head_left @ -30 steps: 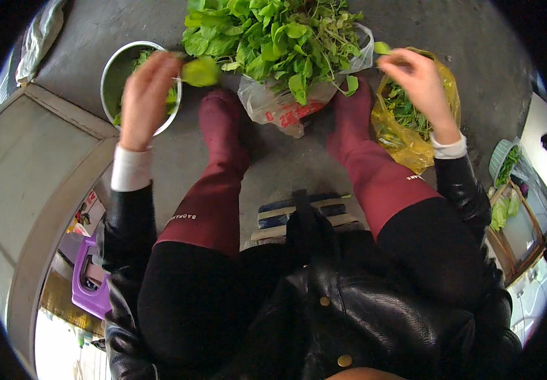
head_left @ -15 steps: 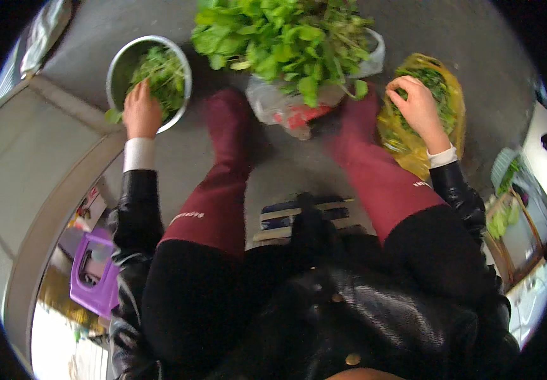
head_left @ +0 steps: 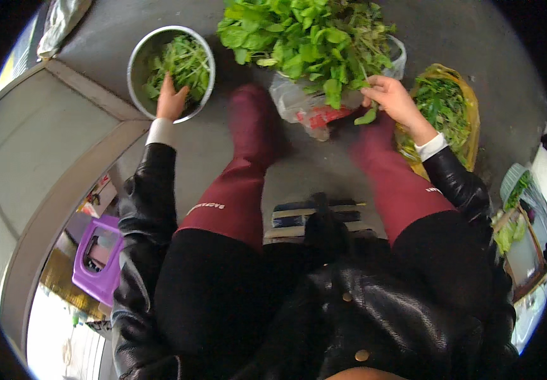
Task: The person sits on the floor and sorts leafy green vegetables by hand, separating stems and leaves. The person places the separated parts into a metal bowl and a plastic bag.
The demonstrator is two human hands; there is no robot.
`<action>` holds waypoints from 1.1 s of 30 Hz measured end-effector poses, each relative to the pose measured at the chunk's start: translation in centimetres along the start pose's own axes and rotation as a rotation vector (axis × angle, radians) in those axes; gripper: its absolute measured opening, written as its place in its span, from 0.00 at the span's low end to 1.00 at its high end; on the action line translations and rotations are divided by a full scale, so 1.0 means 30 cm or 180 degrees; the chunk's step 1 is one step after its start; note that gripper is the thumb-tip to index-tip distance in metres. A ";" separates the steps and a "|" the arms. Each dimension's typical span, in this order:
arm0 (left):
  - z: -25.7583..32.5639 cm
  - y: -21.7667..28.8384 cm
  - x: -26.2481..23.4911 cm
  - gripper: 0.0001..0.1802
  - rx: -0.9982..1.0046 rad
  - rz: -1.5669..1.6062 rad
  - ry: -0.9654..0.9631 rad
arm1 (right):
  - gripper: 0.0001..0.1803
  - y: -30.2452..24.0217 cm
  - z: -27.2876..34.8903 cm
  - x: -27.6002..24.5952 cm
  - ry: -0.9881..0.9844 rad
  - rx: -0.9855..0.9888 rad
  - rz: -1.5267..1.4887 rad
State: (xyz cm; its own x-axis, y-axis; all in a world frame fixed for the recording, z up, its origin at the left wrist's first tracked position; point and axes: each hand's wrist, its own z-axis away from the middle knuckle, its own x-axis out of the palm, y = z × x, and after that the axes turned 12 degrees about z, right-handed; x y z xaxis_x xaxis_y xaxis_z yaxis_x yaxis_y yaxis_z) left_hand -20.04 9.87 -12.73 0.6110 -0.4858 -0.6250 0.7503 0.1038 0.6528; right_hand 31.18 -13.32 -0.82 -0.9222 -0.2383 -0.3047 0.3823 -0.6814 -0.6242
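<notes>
Dark grey floor (head_left: 311,171) is carrying the whole spread. A heap of leafy greens (head_left: 299,44) is lying top centre, a clear plastic bag (head_left: 292,98) showing at its near edge. Metal bowl (head_left: 139,75) is standing to the left, holding cut greens (head_left: 188,63); yellow bag (head_left: 471,107) is lying open to the right, also holding greens.

Left hand (head_left: 169,100) is resting in the bowl, fingers among the cut greens; cannot tell whether its grip is closing on any. Right hand (head_left: 394,100) is working at the heap's near right edge, grip narrow, pinching a leafy stem (head_left: 366,116).

Room: a pale panel (head_left: 45,139) is running down the left side; a purple plastic frame (head_left: 99,288) is sitting lower left. Pale basket (head_left: 511,182) is holding greens, far right. Maroon boots (head_left: 220,212) are standing between bowl and yellow bag.
</notes>
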 end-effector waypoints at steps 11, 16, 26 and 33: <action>0.155 0.596 0.078 0.38 0.1943 -0.0233 0.0482 | 0.13 -0.039 0.147 -0.058 -0.0280 -0.0225 -0.1438; 0.237 0.817 0.163 0.30 0.1729 0.0158 -0.0216 | 0.20 -0.059 0.132 -0.001 0.0303 -0.0888 0.1690; 0.322 0.813 0.217 0.17 0.1150 0.0692 -0.0686 | 0.13 0.019 -0.143 -0.201 0.1492 -0.0829 0.1986; 0.323 0.801 0.209 0.19 0.1220 0.0568 -0.0714 | 0.14 -0.013 -0.291 -0.132 0.1718 -0.0904 0.2101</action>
State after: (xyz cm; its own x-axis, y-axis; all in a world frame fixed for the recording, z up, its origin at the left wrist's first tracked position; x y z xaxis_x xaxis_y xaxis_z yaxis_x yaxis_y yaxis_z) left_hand -0.64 0.90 3.19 0.6207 -0.6692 -0.4085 0.4658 -0.1043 0.8787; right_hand 35.21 -6.06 -5.64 -0.3837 -0.1144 -0.9164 0.8909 -0.3069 -0.3347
